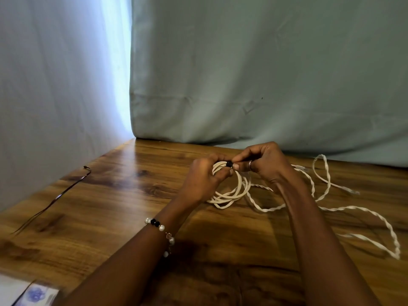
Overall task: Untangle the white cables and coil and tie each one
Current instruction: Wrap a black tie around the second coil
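A coil of smooth white cable [231, 195] stands tilted on the wooden table [110, 195], its top held up between both hands. My left hand [203, 175] grips the coil's upper loops. My right hand [260, 164] pinches a black tie [229, 163] wrapped around the top of the coil. A second white cable [375, 219], twisted, lies loose and uncoiled on the table to the right, partly passing under my right forearm.
A thin dark wire tie [66, 191] lies on the table at the left. A pale green curtain [265, 74] hangs behind the table's far edge. A white packet with blue print [35, 294] sits at the near-left corner.
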Demonstrator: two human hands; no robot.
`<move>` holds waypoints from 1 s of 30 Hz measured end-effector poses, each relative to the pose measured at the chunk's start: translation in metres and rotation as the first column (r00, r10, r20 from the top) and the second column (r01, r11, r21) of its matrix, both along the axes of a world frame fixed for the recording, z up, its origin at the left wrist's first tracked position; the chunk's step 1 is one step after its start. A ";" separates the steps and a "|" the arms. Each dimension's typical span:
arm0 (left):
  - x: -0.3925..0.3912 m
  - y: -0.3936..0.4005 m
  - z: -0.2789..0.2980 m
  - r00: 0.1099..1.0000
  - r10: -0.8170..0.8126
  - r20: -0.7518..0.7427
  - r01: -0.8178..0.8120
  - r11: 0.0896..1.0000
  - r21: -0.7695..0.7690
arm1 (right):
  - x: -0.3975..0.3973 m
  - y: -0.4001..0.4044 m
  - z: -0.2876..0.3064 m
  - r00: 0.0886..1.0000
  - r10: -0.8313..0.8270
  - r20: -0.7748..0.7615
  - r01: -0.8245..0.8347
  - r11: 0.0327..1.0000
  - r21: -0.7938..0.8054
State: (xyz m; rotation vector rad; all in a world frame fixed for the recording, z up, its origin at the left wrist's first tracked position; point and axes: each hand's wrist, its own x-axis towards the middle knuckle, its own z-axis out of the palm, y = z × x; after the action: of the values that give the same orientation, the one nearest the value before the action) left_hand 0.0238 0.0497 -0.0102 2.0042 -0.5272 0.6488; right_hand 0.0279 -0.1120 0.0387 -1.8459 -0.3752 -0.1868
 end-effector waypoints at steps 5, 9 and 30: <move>-0.001 0.000 0.002 1.000 -0.008 0.001 0.008 1.000 -0.024 | -0.001 -0.003 0.000 0.998 0.031 -0.046 -0.024 0.990 0.142; 0.000 0.000 0.001 1.000 0.007 0.001 -0.007 1.000 -0.013 | 0.001 0.001 -0.003 0.999 -0.007 -0.037 0.013 0.984 0.179; -0.002 0.002 0.002 0.996 -0.084 -0.018 0.081 0.988 -0.135 | 0.002 0.006 -0.003 0.999 -0.033 -0.015 0.035 0.986 0.161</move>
State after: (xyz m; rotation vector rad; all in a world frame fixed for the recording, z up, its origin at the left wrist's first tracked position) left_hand 0.0217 0.0515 -0.0081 1.8517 -0.5353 0.5943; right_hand 0.0300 -0.1062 0.0357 -1.6943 -0.3109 -0.2233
